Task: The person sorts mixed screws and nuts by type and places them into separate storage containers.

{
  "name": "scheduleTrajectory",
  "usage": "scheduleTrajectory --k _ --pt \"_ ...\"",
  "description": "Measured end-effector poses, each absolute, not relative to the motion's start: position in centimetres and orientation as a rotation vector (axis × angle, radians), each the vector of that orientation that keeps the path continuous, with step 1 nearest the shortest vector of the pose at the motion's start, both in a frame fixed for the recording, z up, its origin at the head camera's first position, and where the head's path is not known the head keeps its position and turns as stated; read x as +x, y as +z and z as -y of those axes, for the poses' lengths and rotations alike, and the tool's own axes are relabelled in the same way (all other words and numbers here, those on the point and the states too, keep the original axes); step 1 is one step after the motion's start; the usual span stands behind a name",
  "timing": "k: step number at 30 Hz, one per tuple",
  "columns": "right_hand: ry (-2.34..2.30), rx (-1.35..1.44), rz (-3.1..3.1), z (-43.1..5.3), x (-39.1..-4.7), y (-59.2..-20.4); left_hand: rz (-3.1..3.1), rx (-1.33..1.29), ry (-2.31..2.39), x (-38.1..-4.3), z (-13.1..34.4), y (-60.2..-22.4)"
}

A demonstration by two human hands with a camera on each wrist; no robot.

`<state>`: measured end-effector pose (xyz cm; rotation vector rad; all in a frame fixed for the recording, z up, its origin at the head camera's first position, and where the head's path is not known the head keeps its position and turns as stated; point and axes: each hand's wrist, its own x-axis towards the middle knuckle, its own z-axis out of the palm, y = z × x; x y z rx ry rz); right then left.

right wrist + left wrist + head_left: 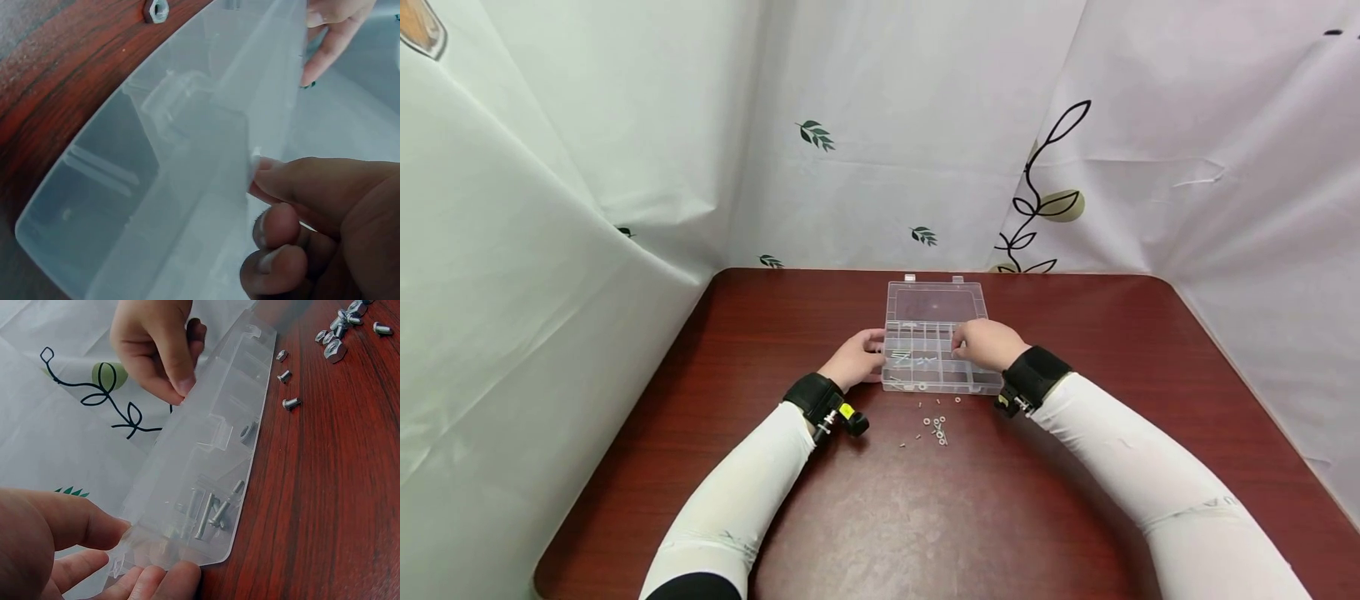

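A clear plastic compartment box (pixel 940 387) lies on the table with its lid (pixel 934 300) folded back. At its left end my left hand (pixel 859 358) grips the edge, thumb on the upper rim and fingers lower on the side. My right hand (pixel 988 343) hovers over the right-hand compartments, thumb and forefinger brought together, other fingers curled. Whether something small is between those fingertips I cannot tell; the box wall partly hides them in the right wrist view. Several long screws (pixel 205 515) lie in the left compartments, and a nut (pixel 247 432) sits in a front one.
In front of the box, loose nuts (pixel 335 351) and short screws (pixel 291 404) are scattered on the dark red wooden table (pixel 880 517). White patterned cloth (pixel 880 133) hangs behind the table and along both sides. Each wrist carries a black strap (pixel 1037 379) with a camera.
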<state>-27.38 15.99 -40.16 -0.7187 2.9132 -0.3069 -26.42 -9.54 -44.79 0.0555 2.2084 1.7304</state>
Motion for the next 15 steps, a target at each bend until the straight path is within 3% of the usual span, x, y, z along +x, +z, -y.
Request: scheduleTrajectory --k 15 --pt "-0.34 -0.712 -2.954 -15.95 -27.04 -40.53 -2.213 0.064 1.74 -26.42 9.38 -45.03"
